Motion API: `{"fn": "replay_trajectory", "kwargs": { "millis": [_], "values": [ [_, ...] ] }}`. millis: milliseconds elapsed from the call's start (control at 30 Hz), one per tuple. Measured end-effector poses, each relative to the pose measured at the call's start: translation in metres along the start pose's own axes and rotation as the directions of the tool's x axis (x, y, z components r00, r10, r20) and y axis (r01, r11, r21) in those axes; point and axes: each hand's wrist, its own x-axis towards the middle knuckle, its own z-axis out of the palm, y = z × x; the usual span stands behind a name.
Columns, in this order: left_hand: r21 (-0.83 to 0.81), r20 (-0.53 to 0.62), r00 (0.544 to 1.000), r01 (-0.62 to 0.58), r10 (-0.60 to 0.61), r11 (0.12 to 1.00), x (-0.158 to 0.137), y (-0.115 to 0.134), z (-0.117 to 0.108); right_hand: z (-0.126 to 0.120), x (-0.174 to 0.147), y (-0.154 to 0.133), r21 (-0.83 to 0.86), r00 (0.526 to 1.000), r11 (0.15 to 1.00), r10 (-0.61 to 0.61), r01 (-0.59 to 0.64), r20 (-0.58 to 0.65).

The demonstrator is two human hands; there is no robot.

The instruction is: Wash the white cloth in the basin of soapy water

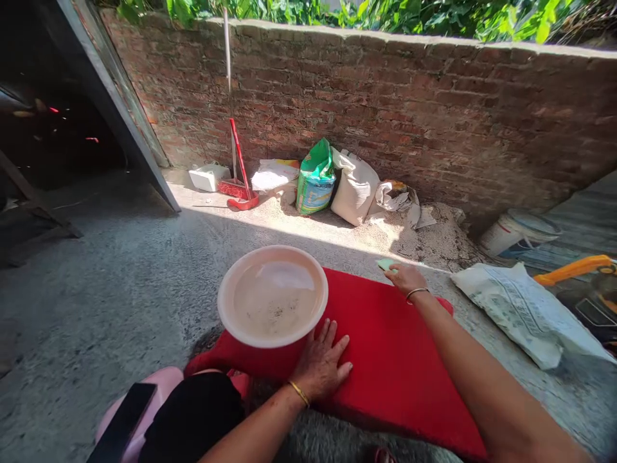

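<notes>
My left hand (pixel 321 366) lies flat on a long red cloth-like surface (pixel 390 354), fingers spread, with its fingertips close to the rim of a pale pink basin (pixel 224 308). The basin holds cloudy water with dark bits of dirt at the bottom. At the far right edge of the red surface, my right hand (pixel 407 280) is closed around a small light green item (pixel 385 263). Only a flat, pale end of that item shows past the fingers; its exact kind is unclear.
Along the brick wall (pixel 308 83) stand a red broom (pixel 240 161), a green sack (pixel 315 183), a white sack (pixel 355 190) and heaped grain-like material (pixel 434 235). To the right are a bucket (pixel 511 231) and a large white bag (pixel 515 308). A dark phone (pixel 123 421) lies lower left.
</notes>
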Motion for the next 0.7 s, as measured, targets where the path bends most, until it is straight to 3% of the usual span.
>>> {"fn": "replay_trajectory", "kwargs": {
  "millis": [167,267,333,400,500,700],
  "values": [
    [0.003,0.002,1.0,-0.005,0.005,1.0,-0.002,-0.001,0.005,0.015,0.017,-0.131,0.12,0.945,0.955,-0.287,0.27,0.157],
    [0.009,0.003,1.0,-0.007,0.007,1.0,-0.001,-0.001,0.006,0.024,0.024,-0.173,0.161,0.916,0.933,-0.349,0.32,0.198],
    [0.019,-0.003,1.0,-0.006,0.006,1.0,-0.001,-0.001,0.006,0.028,0.03,-0.18,0.168,0.905,0.932,-0.354,0.32,0.238],
    [0.035,-0.013,1.0,-0.008,0.009,0.999,-0.001,0.0,0.005,0.029,0.037,-0.17,0.16,0.896,0.939,-0.34,0.305,0.287],
    [0.07,-0.038,0.999,-0.031,0.033,0.997,-0.001,-0.001,0.005,0.024,0.046,-0.126,0.12,0.893,0.959,-0.281,0.255,0.351],
    [0.115,-0.062,0.997,-0.048,0.055,0.992,0.0,-0.002,0.008,0.002,0.034,0.024,-0.005,0.936,0.999,-0.032,0.036,0.351]
  ]
}}
